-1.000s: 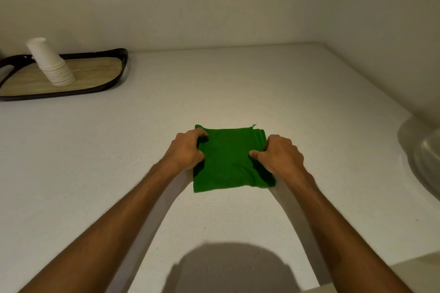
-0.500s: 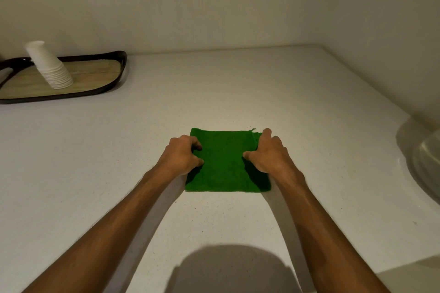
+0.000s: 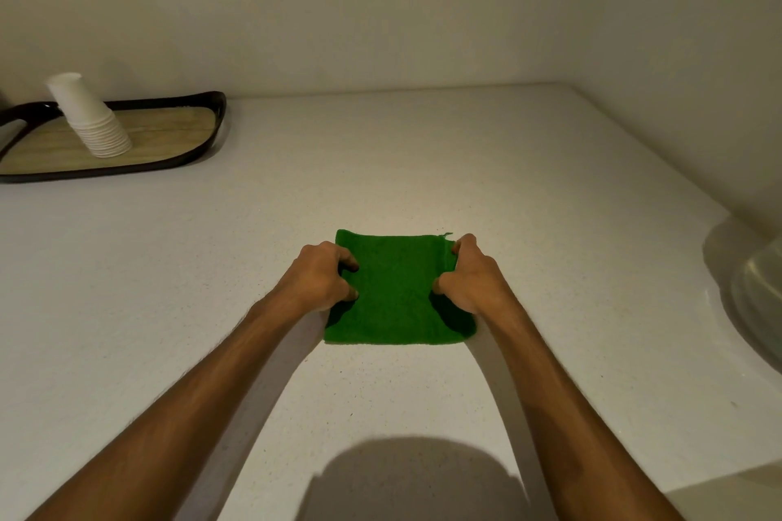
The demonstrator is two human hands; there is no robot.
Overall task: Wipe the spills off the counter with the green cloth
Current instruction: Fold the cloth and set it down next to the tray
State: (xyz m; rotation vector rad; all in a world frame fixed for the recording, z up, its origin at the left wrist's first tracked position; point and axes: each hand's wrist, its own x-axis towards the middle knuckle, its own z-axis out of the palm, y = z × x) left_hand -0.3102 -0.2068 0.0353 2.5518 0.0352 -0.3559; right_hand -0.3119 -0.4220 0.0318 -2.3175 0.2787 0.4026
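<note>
A folded green cloth (image 3: 395, 292) lies flat as a neat square on the white speckled counter (image 3: 381, 165), in the middle of the head view. My left hand (image 3: 319, 277) grips the cloth's left edge with curled fingers. My right hand (image 3: 472, 277) grips its right edge, index finger up at the far right corner. Both hands press the cloth onto the counter. No spill shows on the counter surface.
A dark-rimmed tray (image 3: 169, 163) with a wood-look base sits at the back left, holding a tilted stack of white paper cups (image 3: 91, 118). A sink basin (image 3: 757, 300) curves in at the right edge. Walls close off the back and right.
The cloth has gone from skewed to a square with straight edges, shifted slightly left. My right index finger has moved up to the far right corner.
</note>
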